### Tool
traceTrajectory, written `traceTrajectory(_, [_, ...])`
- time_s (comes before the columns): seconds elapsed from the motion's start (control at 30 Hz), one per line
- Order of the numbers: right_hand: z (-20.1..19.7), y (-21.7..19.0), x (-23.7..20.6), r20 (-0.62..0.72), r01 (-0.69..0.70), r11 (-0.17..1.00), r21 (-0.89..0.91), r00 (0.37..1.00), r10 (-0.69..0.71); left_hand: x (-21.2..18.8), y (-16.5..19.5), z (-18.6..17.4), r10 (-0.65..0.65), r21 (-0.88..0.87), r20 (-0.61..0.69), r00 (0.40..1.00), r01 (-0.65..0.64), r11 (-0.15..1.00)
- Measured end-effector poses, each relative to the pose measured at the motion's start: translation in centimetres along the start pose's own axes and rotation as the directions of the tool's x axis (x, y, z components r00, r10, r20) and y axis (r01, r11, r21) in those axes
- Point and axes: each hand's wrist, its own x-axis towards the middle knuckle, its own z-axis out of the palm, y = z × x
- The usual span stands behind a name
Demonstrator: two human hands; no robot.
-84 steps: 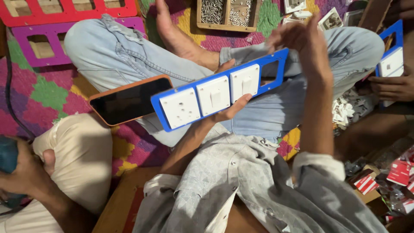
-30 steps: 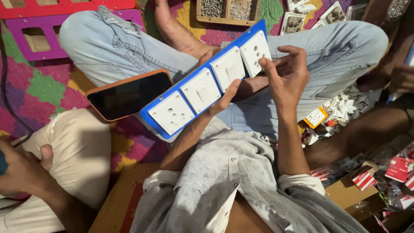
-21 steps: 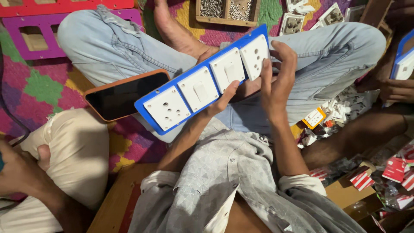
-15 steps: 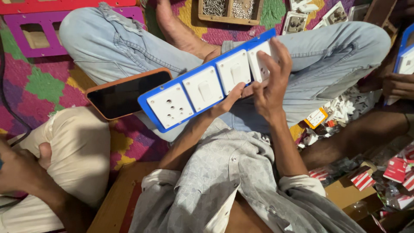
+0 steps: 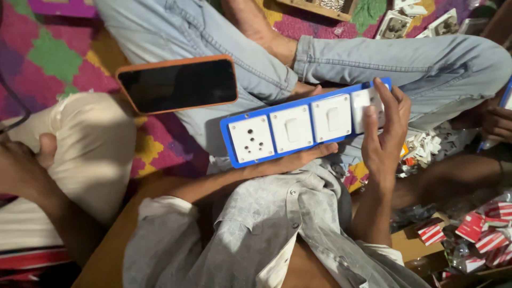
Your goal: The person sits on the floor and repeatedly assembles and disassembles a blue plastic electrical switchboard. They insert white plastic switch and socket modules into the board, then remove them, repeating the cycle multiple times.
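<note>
Blue frame: the switch panel (image 5: 304, 124) sits mid-frame over the person's lap, holding white modules.
Long axis: runs lower left to upper right, nearly level.
Left hand (image 5: 298, 159): under the panel's lower edge, cupped beneath it, bearing it.
Right hand (image 5: 385, 136): at the right end, fingers curled over the end module (image 5: 365, 102).
Nearer hand: right, for that end.
Phone (image 5: 178, 84): upper left, apart.
</note>
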Motion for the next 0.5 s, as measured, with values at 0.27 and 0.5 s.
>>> traceTrajectory(0.27, [3.6,2.3,1.4,0.117,0.011,0.987,0.157,0.993,-0.030,1.8,-1.6,2.8,0.185,0.238,-0.132,0.974,-0.150,0.960])
traceTrajectory(0.5, [4.2,3.2,0.1,0.053,0.037,0.962,0.270,0.997,-0.054,1.2,1.2,8.8,0.381,0.876,0.235,0.894,-0.025,-0.481])
